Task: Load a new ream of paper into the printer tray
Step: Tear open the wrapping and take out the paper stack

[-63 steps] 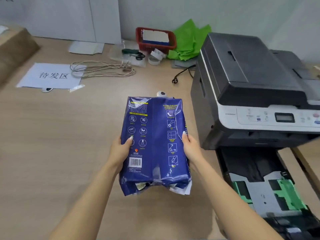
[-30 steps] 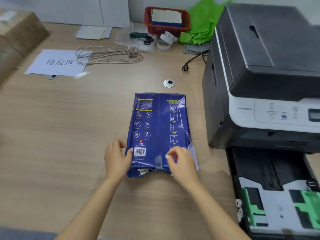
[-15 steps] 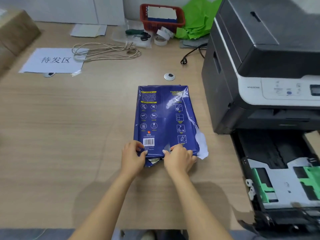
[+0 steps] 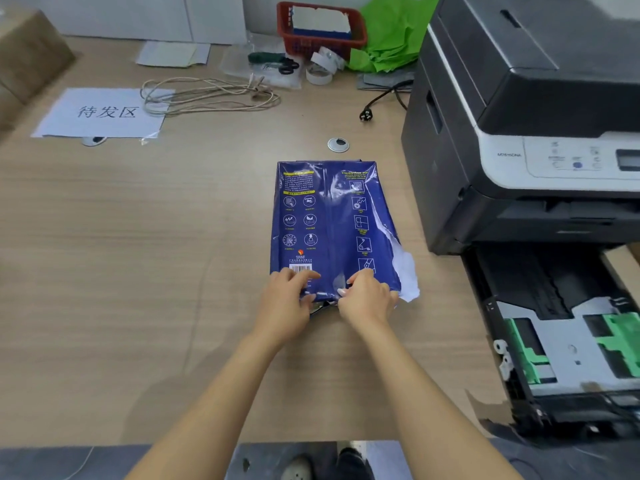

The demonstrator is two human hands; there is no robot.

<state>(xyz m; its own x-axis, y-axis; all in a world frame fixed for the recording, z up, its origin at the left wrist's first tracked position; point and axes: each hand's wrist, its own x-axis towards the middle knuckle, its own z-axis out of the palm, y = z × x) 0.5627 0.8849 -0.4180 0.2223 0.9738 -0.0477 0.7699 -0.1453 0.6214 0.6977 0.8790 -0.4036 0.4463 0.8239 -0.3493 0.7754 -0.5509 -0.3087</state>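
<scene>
A ream of paper in a dark blue wrapper (image 4: 329,223) lies flat on the wooden table, left of the printer (image 4: 526,126). The wrapper is torn along its right side, where white paper (image 4: 407,275) shows. My left hand (image 4: 285,299) and my right hand (image 4: 367,299) both pinch the wrapper's near end, side by side. The printer's paper tray (image 4: 568,344) is pulled out at the right, with green guides and no paper in it.
At the back of the table stand a red basket (image 4: 320,29), green paper (image 4: 391,39), tape rolls (image 4: 320,69), scissors (image 4: 277,64), a coil of string (image 4: 207,95), a loose plug (image 4: 367,114) and a labelled sheet (image 4: 100,112). A cardboard box (image 4: 24,60) sits far left.
The ream was held up in both hands, then laid flat on the table. Both hands slid to its near end and now grip the wrapper there; the tear at the right has widened.
</scene>
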